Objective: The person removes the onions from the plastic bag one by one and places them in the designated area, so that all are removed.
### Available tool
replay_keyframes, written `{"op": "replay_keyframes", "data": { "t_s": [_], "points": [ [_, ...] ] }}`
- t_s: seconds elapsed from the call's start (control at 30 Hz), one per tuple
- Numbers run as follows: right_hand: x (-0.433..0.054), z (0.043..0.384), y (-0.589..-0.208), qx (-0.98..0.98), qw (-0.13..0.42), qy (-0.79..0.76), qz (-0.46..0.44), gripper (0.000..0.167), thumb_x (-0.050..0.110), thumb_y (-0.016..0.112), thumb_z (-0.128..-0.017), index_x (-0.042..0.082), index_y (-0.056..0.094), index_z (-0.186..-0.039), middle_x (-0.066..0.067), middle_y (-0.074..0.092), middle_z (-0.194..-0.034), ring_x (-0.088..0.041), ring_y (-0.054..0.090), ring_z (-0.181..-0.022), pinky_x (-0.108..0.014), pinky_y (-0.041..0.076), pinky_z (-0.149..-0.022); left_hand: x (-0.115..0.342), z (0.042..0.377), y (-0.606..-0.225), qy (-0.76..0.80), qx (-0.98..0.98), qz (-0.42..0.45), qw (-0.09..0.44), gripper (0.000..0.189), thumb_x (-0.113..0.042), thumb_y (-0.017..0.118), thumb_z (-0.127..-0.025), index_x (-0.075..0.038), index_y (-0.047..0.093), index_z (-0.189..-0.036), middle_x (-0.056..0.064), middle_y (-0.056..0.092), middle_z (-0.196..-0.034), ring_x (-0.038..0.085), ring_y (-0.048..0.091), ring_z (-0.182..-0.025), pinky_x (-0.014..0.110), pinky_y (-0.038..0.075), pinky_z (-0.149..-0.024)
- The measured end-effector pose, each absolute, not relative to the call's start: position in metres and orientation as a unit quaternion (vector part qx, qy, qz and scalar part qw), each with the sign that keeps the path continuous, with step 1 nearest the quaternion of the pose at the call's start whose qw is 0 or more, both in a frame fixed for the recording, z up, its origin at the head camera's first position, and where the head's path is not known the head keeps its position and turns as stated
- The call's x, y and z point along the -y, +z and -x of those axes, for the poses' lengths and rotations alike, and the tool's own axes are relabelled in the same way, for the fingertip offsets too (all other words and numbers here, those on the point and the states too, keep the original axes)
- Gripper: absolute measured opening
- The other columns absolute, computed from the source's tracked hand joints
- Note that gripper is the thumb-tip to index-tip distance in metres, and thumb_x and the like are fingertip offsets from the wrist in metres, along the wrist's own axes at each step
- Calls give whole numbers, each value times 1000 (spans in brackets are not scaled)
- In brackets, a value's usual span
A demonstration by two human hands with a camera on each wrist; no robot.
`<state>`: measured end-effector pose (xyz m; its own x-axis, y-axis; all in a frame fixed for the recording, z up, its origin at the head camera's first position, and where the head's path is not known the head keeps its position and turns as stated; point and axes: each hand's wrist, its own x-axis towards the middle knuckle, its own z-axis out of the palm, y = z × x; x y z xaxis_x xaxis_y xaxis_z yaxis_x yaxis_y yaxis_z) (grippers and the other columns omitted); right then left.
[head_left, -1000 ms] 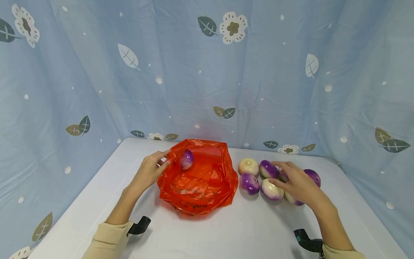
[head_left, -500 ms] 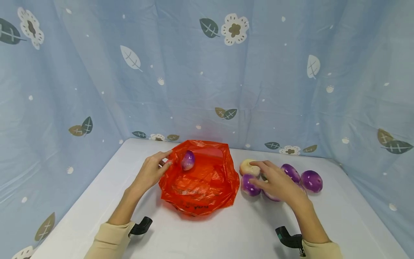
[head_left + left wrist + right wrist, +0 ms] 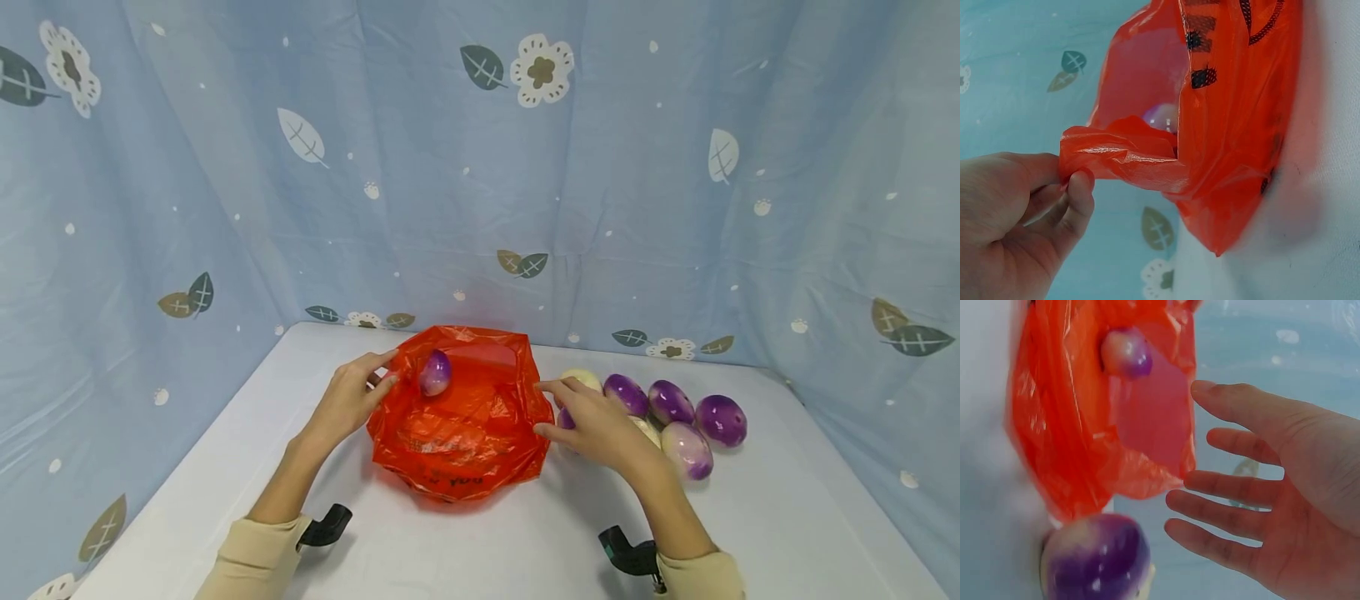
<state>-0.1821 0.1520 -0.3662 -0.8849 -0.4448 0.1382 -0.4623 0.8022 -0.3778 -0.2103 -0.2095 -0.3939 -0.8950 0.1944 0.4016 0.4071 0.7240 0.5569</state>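
A red plastic bag [image 3: 465, 433] stands with its mouth spread, one purple-and-white turnip [image 3: 435, 372] inside it. My left hand [image 3: 347, 404] pinches the bag's left rim between thumb and fingers, as the left wrist view confirms with the hand [image 3: 1022, 219] on a folded edge. By the bag's right rim is my right hand [image 3: 600, 425], fingers spread and holding nothing. In the right wrist view its fingertips [image 3: 1194, 481] come close to the rim; whether they touch cannot be told. A turnip [image 3: 1096, 556] lies below the bag there.
Several more turnips lie right of the bag, among them a purple one [image 3: 722, 420] at the far right and a paler one [image 3: 687, 451] in front. My right hand partly covers others. A blue patterned curtain [image 3: 420, 167] hangs behind the white table [image 3: 480, 550].
My right hand has moved left from over the turnips to the bag's right rim, uncovering the turnips on the right. The left hand keeps its hold on the bag.
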Motion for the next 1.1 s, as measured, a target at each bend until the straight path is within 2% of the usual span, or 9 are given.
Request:
{"op": "replay_keyframes", "data": {
  "t_s": [0.07, 0.2, 0.37, 0.77, 1.1],
  "points": [
    [-144, 183, -366, 949, 13, 204, -241, 58, 40, 74, -85, 18, 56, -136, -8, 62, -126, -21, 64, -101, -50, 56, -89, 210, 210, -394, -334, 914, 165, 159, 42, -10, 67, -92, 0, 59, -133, 15, 70, -109, 22, 69, -79, 26, 60, -64],
    [-130, 182, -367, 945, -2, 212, -249, 57, 39, 73, -86, 17, 55, -136, -11, 60, -131, -28, 61, -117, -48, 55, -96, 210, 209, -394, -335, 915, 162, 156, 43, -11, 67, -92, -1, 59, -133, 15, 70, -111, 22, 69, -80, 26, 60, -65],
    [-119, 182, -373, 943, -8, 214, -253, 58, 40, 74, -86, 20, 55, -136, -10, 58, -135, -29, 58, -123, -50, 53, -97, 209, 210, -395, -335, 916, 160, 154, 43, -11, 67, -92, -1, 59, -133, 14, 70, -110, 22, 69, -80, 26, 60, -65],
    [-94, 192, -394, 938, -57, 214, -267, 58, 39, 71, -89, 18, 52, -140, -14, 51, -144, -33, 54, -129, -54, 48, -104, 209, 210, -394, -335, 916, 157, 152, 42, -12, 67, -93, -2, 59, -133, 15, 70, -111, 21, 68, -79, 23, 59, -63],
    [-66, 200, -401, 940, -80, 173, -284, 58, 43, 70, -89, 20, 52, -139, -9, 55, -139, -29, 57, -126, -53, 50, -101, 208, 210, -393, -334, 915, 161, 156, 42, -11, 67, -93, -1, 60, -133, 16, 70, -110, 21, 68, -79, 25, 59, -64]
  ]
}}
